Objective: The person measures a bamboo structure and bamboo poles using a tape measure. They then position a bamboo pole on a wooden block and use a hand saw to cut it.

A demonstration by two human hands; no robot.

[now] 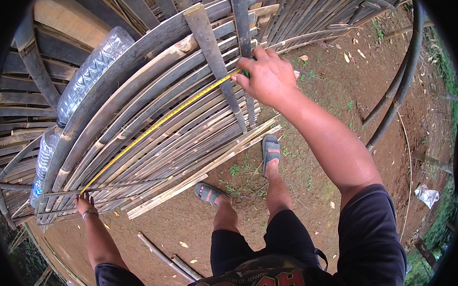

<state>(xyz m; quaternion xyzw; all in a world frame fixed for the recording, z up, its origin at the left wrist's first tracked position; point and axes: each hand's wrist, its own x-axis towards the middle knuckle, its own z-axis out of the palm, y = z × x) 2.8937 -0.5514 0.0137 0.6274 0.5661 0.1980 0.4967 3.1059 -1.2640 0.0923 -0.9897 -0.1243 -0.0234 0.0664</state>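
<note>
A yellow tape measure is pulled out across a wall of horizontal bamboo slats. At the slats' lower left, my left hand, with a metal watch or bracelet on its wrist, has its fingers closed on the tape's end. My right hand grips the other end beside an upright bamboo strip. Most of the case is hidden in that hand; a bit of green shows between the fingers. The tape runs nearly straight between both hands, close against the slats.
Clear plastic bottles lie behind the top rail. Split bamboo strips rest at the wall's foot, before my sandalled feet. Bamboo poles lie on the dirt ground. A dark curved pole stands at right.
</note>
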